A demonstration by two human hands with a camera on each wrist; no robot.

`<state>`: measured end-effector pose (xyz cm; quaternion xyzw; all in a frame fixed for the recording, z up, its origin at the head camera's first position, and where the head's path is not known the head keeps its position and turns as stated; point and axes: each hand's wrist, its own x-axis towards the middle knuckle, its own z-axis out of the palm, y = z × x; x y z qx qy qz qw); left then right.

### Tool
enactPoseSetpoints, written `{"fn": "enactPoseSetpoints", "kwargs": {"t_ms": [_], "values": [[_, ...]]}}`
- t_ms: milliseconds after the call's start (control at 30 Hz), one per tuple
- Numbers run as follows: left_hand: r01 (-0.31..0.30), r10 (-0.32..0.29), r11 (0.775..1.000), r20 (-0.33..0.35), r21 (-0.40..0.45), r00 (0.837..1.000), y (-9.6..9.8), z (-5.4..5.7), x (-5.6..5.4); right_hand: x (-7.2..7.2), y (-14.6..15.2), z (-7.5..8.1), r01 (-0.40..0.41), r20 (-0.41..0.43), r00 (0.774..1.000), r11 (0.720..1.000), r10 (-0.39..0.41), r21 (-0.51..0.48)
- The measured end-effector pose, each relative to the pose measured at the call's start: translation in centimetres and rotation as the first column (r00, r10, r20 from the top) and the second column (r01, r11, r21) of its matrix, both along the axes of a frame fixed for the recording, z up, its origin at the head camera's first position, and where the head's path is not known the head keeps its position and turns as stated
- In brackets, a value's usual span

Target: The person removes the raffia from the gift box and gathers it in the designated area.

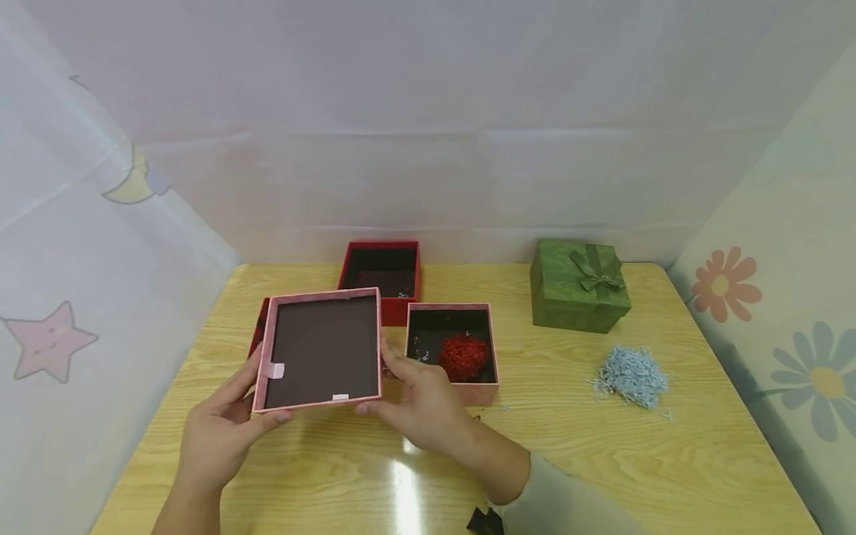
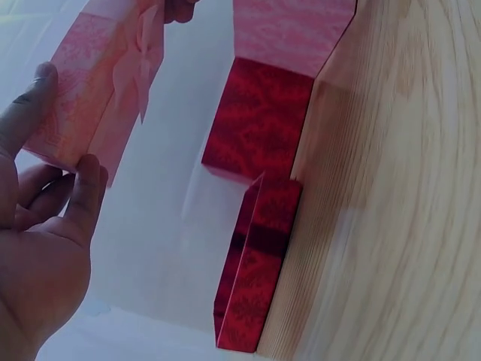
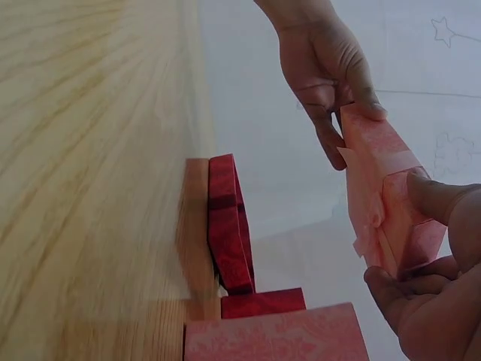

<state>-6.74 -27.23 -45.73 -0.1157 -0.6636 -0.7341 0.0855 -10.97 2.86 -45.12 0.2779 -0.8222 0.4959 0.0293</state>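
Note:
A pink box lid with a dark inside is held up above the table, its hollow side toward the head camera. My left hand grips its left edge, thumb at the lower rim. My right hand grips the right edge. A pink ribbon bow shows on the lid's outer face in the left wrist view. Just right of the lid stands the open pink box, with red shredded paper inside. Behind it is an open red box. A red lid lies partly hidden behind the pink lid.
A closed green gift box with a bow stands at the back right. In front of it lies a heap of pale blue shredded paper. A small black piece lies at the table's front edge. Cloth walls border the wooden table.

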Motion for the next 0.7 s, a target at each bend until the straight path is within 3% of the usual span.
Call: {"fn": "enactPoseSetpoints", "kwargs": {"t_ms": [167,367,700], "values": [[-0.016,0.016,1.000,0.019,-0.025,1.000,-1.3,0.1,0.5,0.2,-1.1,-0.2,-0.035,-0.012,0.999,0.999,0.036,0.031],[0.012,-0.012,1.000,0.017,0.006,1.000,-3.0,-0.3,1.0,0.7,-2.3,-0.5,-0.077,0.044,0.996,0.996,0.075,0.045],[-0.026,0.033,0.999,0.158,-0.047,0.987,-6.3,-0.6,2.6,1.5,-4.9,-1.2,-0.127,0.057,0.991,0.987,0.122,0.099]]}}
